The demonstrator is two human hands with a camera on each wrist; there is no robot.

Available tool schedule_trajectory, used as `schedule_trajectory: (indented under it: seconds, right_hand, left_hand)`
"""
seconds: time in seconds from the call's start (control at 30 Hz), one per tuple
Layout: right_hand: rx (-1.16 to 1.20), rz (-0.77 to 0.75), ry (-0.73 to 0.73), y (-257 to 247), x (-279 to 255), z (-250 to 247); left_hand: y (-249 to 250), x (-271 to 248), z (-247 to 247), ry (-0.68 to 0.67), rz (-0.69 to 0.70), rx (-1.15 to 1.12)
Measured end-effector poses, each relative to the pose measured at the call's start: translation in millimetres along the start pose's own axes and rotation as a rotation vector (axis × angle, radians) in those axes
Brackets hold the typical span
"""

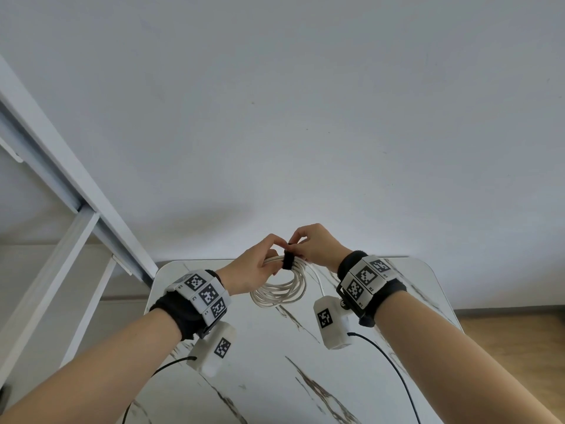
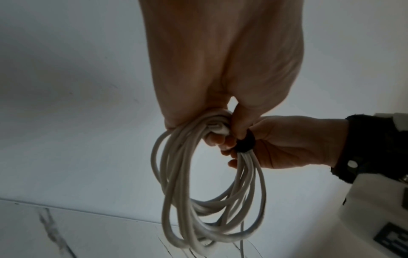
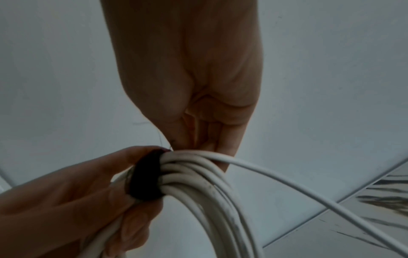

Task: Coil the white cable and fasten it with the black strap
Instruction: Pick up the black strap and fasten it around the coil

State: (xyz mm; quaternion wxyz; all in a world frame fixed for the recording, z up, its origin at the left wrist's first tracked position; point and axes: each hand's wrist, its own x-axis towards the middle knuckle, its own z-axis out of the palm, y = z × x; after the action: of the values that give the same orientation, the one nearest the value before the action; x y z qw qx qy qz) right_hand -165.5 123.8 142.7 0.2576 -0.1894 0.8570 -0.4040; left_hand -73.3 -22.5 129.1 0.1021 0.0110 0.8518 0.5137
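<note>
Head cam: both hands up over the white marble-look table w/ dark veins (image 1: 305, 377). Left hand (image 1: 253, 267) grips the top of the coiled white round cable (image 1: 276, 290), loops hanging clear of the table. Right hand (image 1: 318, 246) pinches the black fabric strap (image 1: 288, 260), which sits wrapped round the bundle.

Left wrist cam: left hand (image 2: 220, 69) fingers curled round the cable (image 2: 209, 200) strands; strap (image 2: 245, 142) just beside them, right hand (image 2: 293, 141) behind it.

Right wrist cam: right hand (image 3: 194, 83) fingertips down on the strands next to the strap (image 3: 146, 179); one cable (image 3: 198, 188) strand trails off right.
</note>
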Motion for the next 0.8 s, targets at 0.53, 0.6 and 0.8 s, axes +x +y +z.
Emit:
schedule_trajectory:
  seconds: [0.53, 0.6, 0.8]
  right_hand:
    - [-0.168, -0.026, -0.120, 2, -9, 2]
    - [-0.090, -0.075, -0.096, 1, -12, -2]
    - [0.026, -0.069, -0.096, 0, -14, -2]
  left_hand:
    - [1, 0, 3, 0.007, -0.070, 0.080]
    - [1, 1, 0, 0.015, -0.082, 0.057]
    - [-2, 3, -5, 0.032, -0.104, 0.079]
